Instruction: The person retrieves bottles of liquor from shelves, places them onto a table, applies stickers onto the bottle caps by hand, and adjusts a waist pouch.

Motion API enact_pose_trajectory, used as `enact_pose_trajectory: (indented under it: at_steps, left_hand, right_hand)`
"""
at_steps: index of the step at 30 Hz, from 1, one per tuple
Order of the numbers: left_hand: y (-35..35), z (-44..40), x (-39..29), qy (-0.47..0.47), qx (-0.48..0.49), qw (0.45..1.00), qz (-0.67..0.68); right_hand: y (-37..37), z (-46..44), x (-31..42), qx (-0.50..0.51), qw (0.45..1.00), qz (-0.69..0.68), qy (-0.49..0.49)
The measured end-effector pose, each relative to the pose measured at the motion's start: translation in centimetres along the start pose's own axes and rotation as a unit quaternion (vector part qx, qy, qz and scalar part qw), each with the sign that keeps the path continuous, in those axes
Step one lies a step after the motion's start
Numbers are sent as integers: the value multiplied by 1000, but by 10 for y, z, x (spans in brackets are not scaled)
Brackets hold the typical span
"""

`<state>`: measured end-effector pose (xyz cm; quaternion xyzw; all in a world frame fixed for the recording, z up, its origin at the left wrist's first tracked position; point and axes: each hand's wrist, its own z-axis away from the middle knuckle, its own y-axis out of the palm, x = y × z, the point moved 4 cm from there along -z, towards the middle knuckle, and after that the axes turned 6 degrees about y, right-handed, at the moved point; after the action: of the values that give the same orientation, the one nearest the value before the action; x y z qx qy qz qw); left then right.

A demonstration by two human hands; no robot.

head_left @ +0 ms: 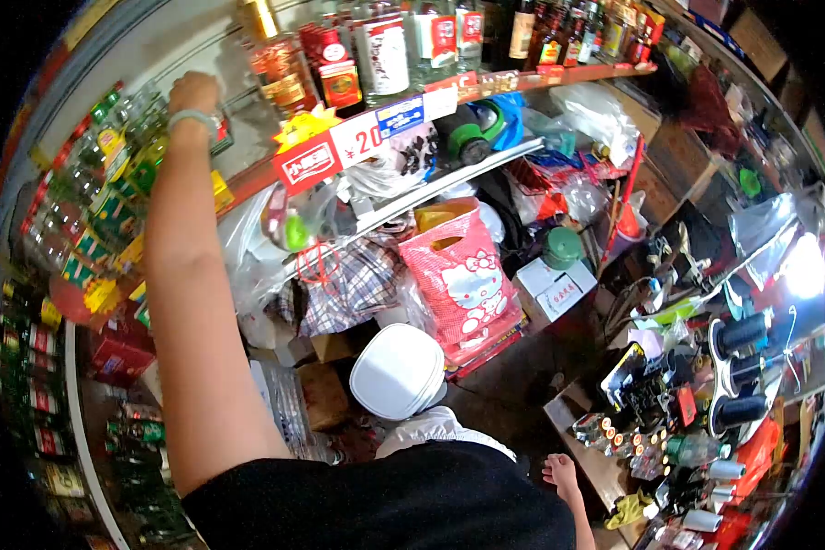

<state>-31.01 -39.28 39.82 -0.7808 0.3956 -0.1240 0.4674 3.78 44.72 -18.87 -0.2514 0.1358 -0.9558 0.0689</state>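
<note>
My left hand [195, 94] reaches up to the upper shelf at the top left, a pale bracelet [192, 117] round its wrist. Its fingers are bent and point away from the camera; whatever they may hold is hidden. Green-tinted bottles [147, 115] stand just left of it, and a gold-and-red bottle [282, 69] stands to its right. Low on the right, my right hand [559, 470] hangs beside my black shirt with its fingers loosely curled, near the edge of a wooden table [588, 458]. Nothing shows clearly in it.
A red price strip [310, 163] edges the shelf. Below are a pink cat-print bag [458, 280], a white lidded bin [397, 371], a plaid bag [344, 284] and a white box [556, 291]. Thread cones [741, 371] and small bottles [697, 449] crowd the right side.
</note>
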Motion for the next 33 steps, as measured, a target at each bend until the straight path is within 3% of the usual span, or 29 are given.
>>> enact_pose_trajectory:
  at_steps: [7,10,12,13,16,17,18,19,20,21,22,24,27,30,33]
  left_hand:
    - [66,-79,36,102,107,984,-102]
    - [73,-91,43,58,74,984,-151]
    - [83,-96,50,-59,157,976,-141]
    - [82,-97,53,-56,157,976,-141]
    - [76,-82,54,69,149,937,-309]
    - [83,-82,51,103,137,928,-330]
    - [92,-84,51,125,127,927,-330]
    - [99,-89,52,145,115,926,-328]
    - [103,-94,59,162,104,924,-330]
    - [109,-103,60,176,97,922,-331]
    - [114,-109,60,185,90,921,-331]
    - [119,-116,56,184,74,925,-323]
    - [116,-120,53,177,67,930,-317]
    - [105,-116,56,172,55,932,-313]
    - [101,-112,53,176,48,934,-308]
  right_hand:
    - [11,13,-49,-32,996,-65,49]
    - [17,18,-50,-32,997,-65,40]
    - [19,18,-50,-41,996,-68,36]
    - [20,13,-52,-42,996,-76,35]
    - [27,1,-55,-57,994,-92,5]
    - [24,-11,-52,3,997,-25,-69]
    - [27,-7,-46,-20,997,-45,-53]
    - [28,-25,-59,47,994,-33,-95]
    - [30,1,-32,-69,990,-27,-119]
    - [32,9,-21,-69,992,-9,-101]
    - [26,-22,-44,-20,987,81,-139]
    - [27,20,-12,-89,993,49,-61]
    - [29,22,-24,-86,995,42,-39]
    - [36,23,-38,-92,994,23,-50]
    - [36,24,-48,-118,985,98,-84]
